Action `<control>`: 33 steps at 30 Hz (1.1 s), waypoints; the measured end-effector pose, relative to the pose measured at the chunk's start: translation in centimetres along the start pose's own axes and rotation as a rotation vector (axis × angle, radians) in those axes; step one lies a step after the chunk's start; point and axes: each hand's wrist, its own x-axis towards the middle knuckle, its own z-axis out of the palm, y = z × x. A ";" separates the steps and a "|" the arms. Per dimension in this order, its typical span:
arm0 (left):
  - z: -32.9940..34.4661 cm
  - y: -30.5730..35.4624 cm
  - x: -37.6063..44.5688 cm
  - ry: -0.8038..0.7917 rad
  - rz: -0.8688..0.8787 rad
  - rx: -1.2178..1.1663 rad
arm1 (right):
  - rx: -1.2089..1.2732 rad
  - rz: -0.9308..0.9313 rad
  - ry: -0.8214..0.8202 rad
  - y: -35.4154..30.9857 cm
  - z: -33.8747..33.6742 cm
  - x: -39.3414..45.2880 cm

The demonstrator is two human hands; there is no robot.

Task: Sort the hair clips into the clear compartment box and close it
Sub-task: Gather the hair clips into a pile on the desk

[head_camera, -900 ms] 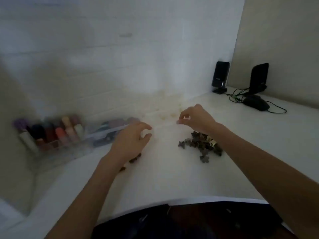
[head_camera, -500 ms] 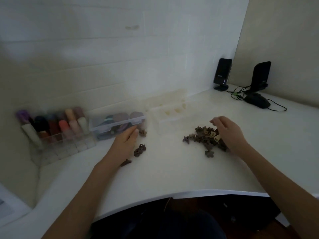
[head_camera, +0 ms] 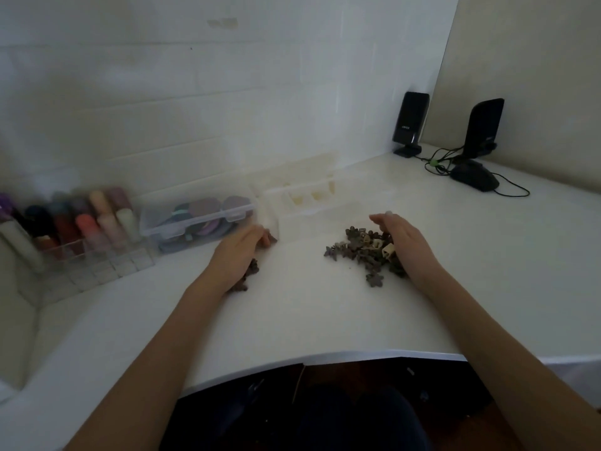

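- I am watching the right hand (head_camera: 405,242) lying along the right edge of the main pile of hair clips (head_camera: 364,252), fingers fairly straight and holding nothing I can make out; it looks to be herding them.
- The left hand (head_camera: 235,253) is resting over a few stray clips (head_camera: 250,271); whether its fingertips are pinching one, I cannot tell.
- The clear compartment box (head_camera: 305,198) is standing open just behind both groups, on the white desk (head_camera: 309,320).
- I am judging the risks: a sweep could be scattering clips off the desk edge; the see-through walls are hard to read, so a clip may be landing beside a compartment; a clip on a divider could be blocking the lid.
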 end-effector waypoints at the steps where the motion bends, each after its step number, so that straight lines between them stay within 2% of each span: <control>1: 0.1 0.1 -0.4 -0.007 -0.041 -0.016 | -0.022 0.004 -0.020 0.0 0.1 0.0; 5: 1.2 0.6 -2.2 0.040 -0.016 -0.034 | -0.137 -0.007 -0.105 -0.2 0.5 -0.1; 14: 8.7 5.1 -5.3 0.227 0.065 -0.225 | -0.050 -0.028 -0.111 -0.5 0.4 -0.6; 18: 13.0 8.5 -5.6 0.209 0.085 -0.271 | -0.003 -0.033 -0.071 -0.5 0.4 -0.7; 22: 14.3 9.8 -4.7 0.146 0.111 -0.318 | 0.047 -0.018 -0.016 -0.7 0.5 -0.9; 26: 13.5 8.7 -4.0 0.252 -0.005 -0.567 | 0.109 0.038 0.110 -0.7 0.5 -1.0; 31: 10.7 6.6 -3.7 0.468 -0.087 -0.679 | -0.116 0.081 -0.134 -1.1 0.7 -0.6; 33: 8.9 5.4 -3.1 0.579 -0.088 -0.644 | -0.209 0.083 -0.208 -1.1 0.5 0.1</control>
